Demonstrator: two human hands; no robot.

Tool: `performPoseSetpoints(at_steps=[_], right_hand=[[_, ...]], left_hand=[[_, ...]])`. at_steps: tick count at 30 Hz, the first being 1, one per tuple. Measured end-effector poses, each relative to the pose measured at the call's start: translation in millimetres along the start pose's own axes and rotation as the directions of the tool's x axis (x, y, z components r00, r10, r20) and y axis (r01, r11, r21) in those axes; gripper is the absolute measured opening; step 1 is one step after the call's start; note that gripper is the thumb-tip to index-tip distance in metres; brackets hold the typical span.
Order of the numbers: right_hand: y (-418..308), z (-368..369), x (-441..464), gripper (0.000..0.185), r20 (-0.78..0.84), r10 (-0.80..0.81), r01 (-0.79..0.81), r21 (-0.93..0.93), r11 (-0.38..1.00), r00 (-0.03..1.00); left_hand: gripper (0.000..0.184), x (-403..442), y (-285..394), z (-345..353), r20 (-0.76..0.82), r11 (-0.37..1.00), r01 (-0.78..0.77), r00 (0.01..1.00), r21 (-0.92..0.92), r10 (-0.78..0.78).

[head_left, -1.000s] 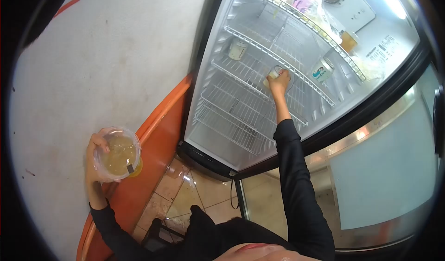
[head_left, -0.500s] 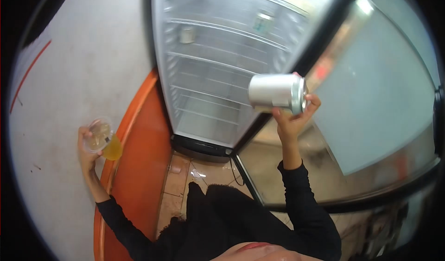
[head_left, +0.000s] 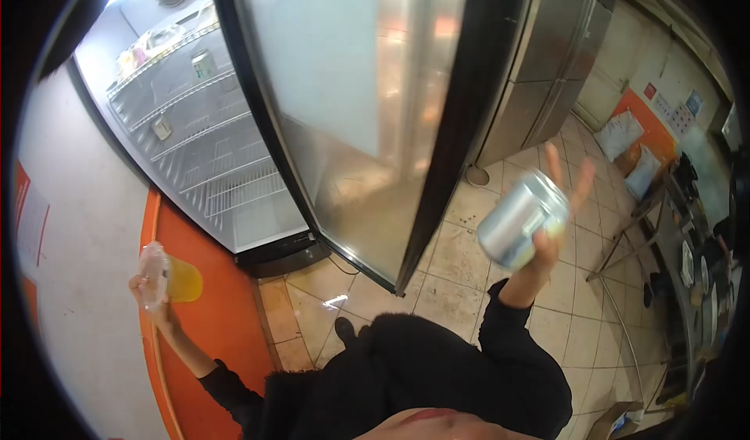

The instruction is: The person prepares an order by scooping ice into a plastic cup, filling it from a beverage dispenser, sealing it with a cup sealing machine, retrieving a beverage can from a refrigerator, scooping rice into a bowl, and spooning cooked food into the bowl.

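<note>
Your right hand (head_left: 547,246) clasps the can (head_left: 512,220) beside the fridge door (head_left: 328,73), two fingers (head_left: 583,184) raised, so it could slip, while tilting the cup (head_left: 186,281) gripped by your left hand (head_left: 146,290) near the orange panel (head_left: 205,323) could spill it.

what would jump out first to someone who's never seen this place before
Probably the shiny silver can, held tilted in the right hand above the tiled floor, two fingers sticking up beside it. Next, the glass door standing wide open at upper centre, with the lit fridge to its left. Then the bright yellow drink in the left hand, against the orange panel at lower left.
</note>
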State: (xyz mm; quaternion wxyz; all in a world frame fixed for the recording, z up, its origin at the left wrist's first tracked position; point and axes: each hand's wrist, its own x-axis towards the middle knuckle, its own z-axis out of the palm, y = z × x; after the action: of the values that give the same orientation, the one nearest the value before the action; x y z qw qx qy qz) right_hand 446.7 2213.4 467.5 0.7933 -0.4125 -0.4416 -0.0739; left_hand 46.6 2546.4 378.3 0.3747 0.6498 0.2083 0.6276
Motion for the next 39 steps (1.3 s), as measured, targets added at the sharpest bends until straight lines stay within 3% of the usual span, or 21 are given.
performPoseSetpoints(at_steps=[3,4,7,8,9,11,12,14,15,17,18,19,20,21,22,23,27,30,32,36,39], right_hand=[[43.9,-55.2,29.4,0.093,0.189,0.353,-0.383,0.157,0.91,0.916],[65.3,-62.7,37.9,0.092,0.287,0.424,-0.483,0.181,0.856,0.859],[98.5,-56.2,41.2,0.096,0.63,0.51,-0.736,0.149,0.661,0.585],[104.8,-51.2,36.8,0.098,0.689,0.477,-0.719,0.092,0.689,0.545],[108.2,-46.1,32.7,0.101,0.742,0.447,-0.697,0.038,0.716,0.499],[77.3,-27.6,25.3,0.105,0.738,0.405,-0.497,-0.108,0.861,0.54],[87.7,-35.3,21.7,0.105,0.772,0.451,-0.523,-0.182,0.832,0.448],[85.3,-26.3,15.7,0.103,0.835,0.363,-0.519,-0.11,0.847,0.415],[85.9,-21.0,13.0,0.102,0.868,0.292,-0.472,-0.077,0.878,0.401],[87.2,-2.3,-1.0,0.1,0.937,0.261,-0.402,-0.153,0.903,0.23],[86.2,14.1,-8.4,0.102,0.967,0.103,-0.281,-0.035,0.959,0.234],[83.4,31.5,-17.5,0.099,0.969,-0.006,-0.258,0.072,0.963,0.247],[59.8,43.1,-16.3,0.099,0.981,0.139,-0.307,-0.093,0.947,0.135],[63.9,62.6,-27.2,0.101,0.983,-0.011,-0.27,0.061,0.961,0.183],[67.8,74.7,-37.0,0.103,0.988,0.011,-0.505,0.068,0.86,0.153],[59.9,76.5,-35.4,0.103,0.987,0.061,-0.528,0.028,0.849,0.149],[70.8,64.1,-22.7,0.102,0.869,0.159,-0.491,0.107,0.865,0.469],[61.5,11.1,-17.2,0.096,0.702,0.283,-0.383,-0.015,0.923,0.653],[42.1,-20.9,-34.9,0.085,0.54,0.292,-0.229,-0.181,0.956,0.789],[12.9,-46.2,-82.7,0.071,0.355,0.332,-0.23,-0.299,0.926,0.874],[-7.7,-58.9,-119.8,0.059,0.204,0.232,-0.095,-0.521,0.848,0.951]], left_hand=[[0.066,-35.2,18.3,62.1,0.154,1.0,-0.013,0.988,0.02,0.009],[0.066,-47.3,35.0,89.1,0.202,0.995,0.043,0.979,-0.085,-0.025],[0.064,-91.1,44.0,145.3,0.395,0.933,0.142,0.919,-0.329,0.0],[0.059,-104.9,58.7,169.6,0.46,0.888,0.202,0.888,-0.414,0.013],[0.058,-120.6,63.3,186.0,0.534,0.895,0.228,0.845,-0.383,0.013],[0.055,-161.0,39.8,196.9,0.671,0.928,0.24,0.742,-0.283,0.012],[0.053,-180.1,24.1,199.8,0.733,0.951,0.22,0.681,-0.219,0.011],[0.051,-208.3,30.8,224.2,0.829,0.871,0.445,0.553,-0.208,-0.084],[0.051,-219.1,28.0,232.3,0.851,0.86,0.464,0.52,-0.212,-0.07],[0.048,-240.2,17.5,253.2,0.89,0.863,0.45,0.455,-0.229,-0.001],[0.05,-246.7,16.5,266.7,0.902,0.757,0.59,0.431,-0.279,-0.003],[0.05,-248.7,15.2,276.0,0.927,0.735,0.621,0.373,-0.273,0.029],[0.056,-251.3,14.1,285.2,0.967,0.558,0.821,0.226,-0.123,-0.119],[0.062,-253.3,12.8,292.7,0.972,0.338,0.94,0.025,0.057,-0.235],[0.064,-249.5,9.9,299.0,0.965,0.269,0.955,-0.053,0.124,-0.257],[0.065,-244.0,6.6,308.3,0.968,0.289,0.95,-0.047,0.12,-0.247],[0.07,-208.2,-19.0,338.8,0.987,0.508,0.86,0.126,-0.057,-0.103],[0.075,-182.7,-32.3,373.9,0.982,0.561,0.815,0.189,-0.142,-0.026],[0.077,-175.2,-32.9,401.9,0.98,0.562,0.808,0.198,-0.178,0.025],[0.083,-183.4,-20.6,455.3,0.978,0.532,0.821,0.162,-0.207,0.131],[0.087,-221.8,12.0,492.0,0.97,0.493,0.848,0.093,-0.195,0.224]])
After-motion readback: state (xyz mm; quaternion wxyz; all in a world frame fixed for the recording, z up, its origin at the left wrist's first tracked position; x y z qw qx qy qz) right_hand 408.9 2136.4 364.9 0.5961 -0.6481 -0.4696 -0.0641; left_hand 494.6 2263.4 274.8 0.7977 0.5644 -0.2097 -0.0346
